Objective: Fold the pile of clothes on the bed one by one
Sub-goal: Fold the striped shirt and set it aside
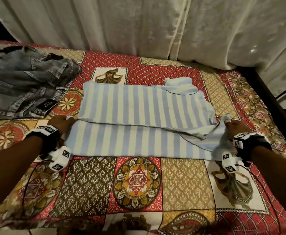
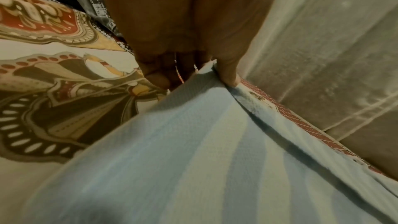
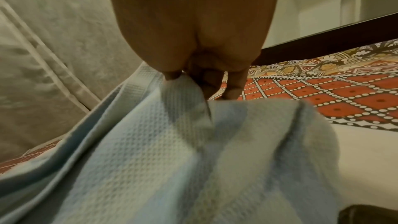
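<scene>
A blue and white striped shirt [image 1: 138, 116] lies flat across the middle of the bed, its near half doubled over along a crease. My left hand [image 1: 62, 122] pinches the shirt's left edge at the fold [image 2: 206, 72]. My right hand [image 1: 235, 126] pinches the right edge, lifting a bunch of the waffle-weave cloth [image 3: 181, 91] slightly off the bedspread. One short sleeve [image 1: 179, 85] sticks out at the far right of the shirt.
Grey denim clothes [image 1: 25, 83] lie heaped at the far left of the patterned red and gold bedspread [image 1: 138, 184]. White curtains [image 1: 155, 28] hang behind the bed. The dark bed frame [image 1: 277, 106] runs along the right side.
</scene>
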